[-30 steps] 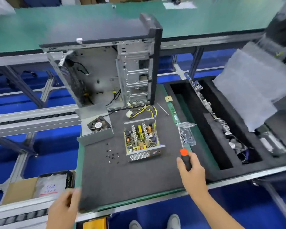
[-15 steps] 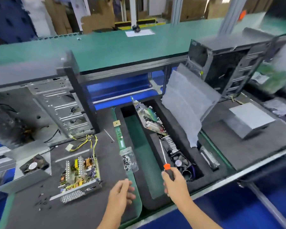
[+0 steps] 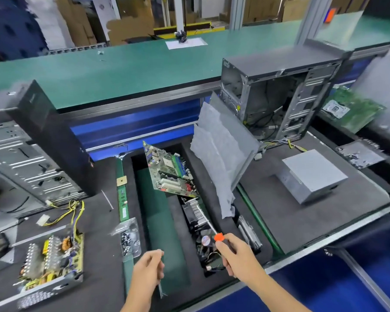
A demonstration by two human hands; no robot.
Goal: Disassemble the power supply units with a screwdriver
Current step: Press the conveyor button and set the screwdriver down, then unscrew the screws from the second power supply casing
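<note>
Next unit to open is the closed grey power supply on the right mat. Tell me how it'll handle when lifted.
The closed grey power supply looks like a rigid sheet-metal box, so probably stiff and fairly heavy. It lies flat, so is unlikely to roll. Its smooth faces may slip.

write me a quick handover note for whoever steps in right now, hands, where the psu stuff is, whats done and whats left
Right hand grips the screwdriver, shaft pointing away over the foam tray. Left hand is loosely curled and holds nothing.
Opened power supply lies lower left, cover off, board exposed; a bag of screws lies beside it.
Closed power supply sits on the right mat before the open computer case.
Done: the left unit is open. Left: the closed unit, untouched.
</note>
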